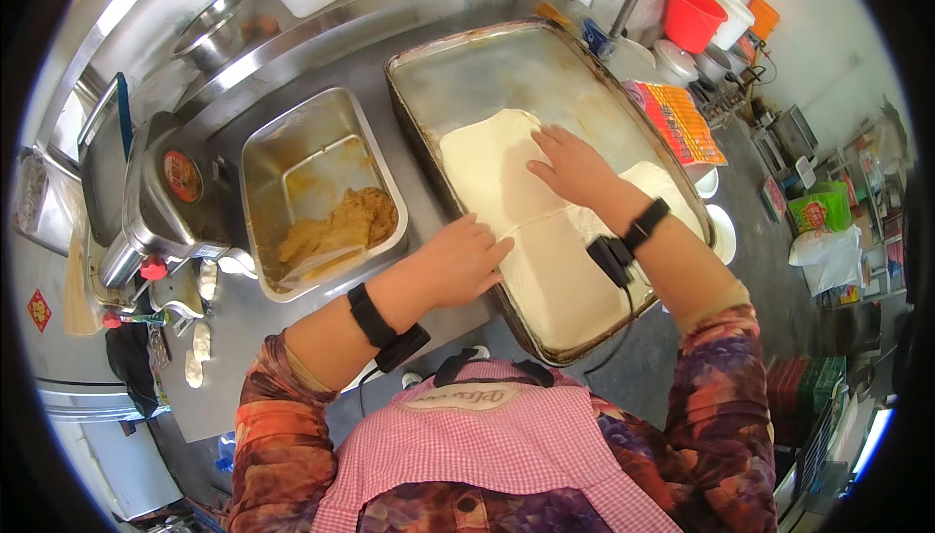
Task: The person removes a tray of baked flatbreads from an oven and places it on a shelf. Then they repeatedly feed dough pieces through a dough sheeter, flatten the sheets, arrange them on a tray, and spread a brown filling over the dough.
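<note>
Pale, smooth sheets of dough [477, 158] lie in a large rectangular metal baking tray [438, 51]. One sheet covers the tray's middle, and its lower edge meets a nearer sheet [560, 285] along a seam. Another dough piece [654, 180] shows at the right side, partly behind my forearm. My right hand [581, 171] rests with fingers apart at the right edge of the middle sheet. At the tray's left rim, my left hand [458, 260] reaches its loosely bent fingers to the dough's edge; nothing shows gripped in it.
Left of the tray stands a deep steel pan [341, 114] with brown paste [341, 226] and a flat scraper in it. A steel machine [180, 192] sits farther left. Beyond the tray's right side lie an orange-red packet [677, 124] and a red bucket [693, 19]. A shelf [390, 7] crosses behind.
</note>
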`<state>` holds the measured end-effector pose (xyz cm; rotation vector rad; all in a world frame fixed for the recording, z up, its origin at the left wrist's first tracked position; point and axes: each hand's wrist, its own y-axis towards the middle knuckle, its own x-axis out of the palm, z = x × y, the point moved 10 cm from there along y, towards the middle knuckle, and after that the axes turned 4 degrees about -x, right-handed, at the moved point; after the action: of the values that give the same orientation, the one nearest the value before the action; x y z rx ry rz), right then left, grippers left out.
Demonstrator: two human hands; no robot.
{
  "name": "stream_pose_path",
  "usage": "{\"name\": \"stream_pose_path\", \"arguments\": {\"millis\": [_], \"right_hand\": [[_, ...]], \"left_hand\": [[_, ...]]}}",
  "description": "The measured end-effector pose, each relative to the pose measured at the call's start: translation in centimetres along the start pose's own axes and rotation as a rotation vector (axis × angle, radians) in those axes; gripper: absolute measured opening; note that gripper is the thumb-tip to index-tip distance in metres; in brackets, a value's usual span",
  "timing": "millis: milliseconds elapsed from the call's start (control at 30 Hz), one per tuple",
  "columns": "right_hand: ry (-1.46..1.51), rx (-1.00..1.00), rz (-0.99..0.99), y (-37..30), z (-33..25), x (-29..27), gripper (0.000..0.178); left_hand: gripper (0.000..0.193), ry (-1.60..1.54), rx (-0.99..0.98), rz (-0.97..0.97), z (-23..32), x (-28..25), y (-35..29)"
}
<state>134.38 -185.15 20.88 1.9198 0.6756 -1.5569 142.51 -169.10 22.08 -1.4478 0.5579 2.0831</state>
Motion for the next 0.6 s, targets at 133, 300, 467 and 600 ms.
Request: {"name": "stream_pose_path", "arguments": {"millis": [133, 300, 467, 600], "right_hand": [[-0.183, -0.166, 0.359, 2.7, -1.5, -0.5, 0.045], [-0.072, 0.204, -0.389, 5.1, 0.9, 3.5, 0.044], [-0.042, -0.440, -0.153, 5.6, -9.4, 4.7, 0.046], [0.185, -0.506, -0.129, 6.4, -10.8, 6.1, 0.053]], "left_hand": [[0.034, -0.071, 0.117, 0.101, 1.2, -2.4, -3.1], [0.023, -0.144, 0.023, 0.222, 0.4, -4.5, -9.3], [0.019, -0.176, -0.157, 0.346, -1.4, -5.9, -15.2], [0.020, -0.218, -0.255, 0.416, -2.4, -5.9, -18.2]]}}
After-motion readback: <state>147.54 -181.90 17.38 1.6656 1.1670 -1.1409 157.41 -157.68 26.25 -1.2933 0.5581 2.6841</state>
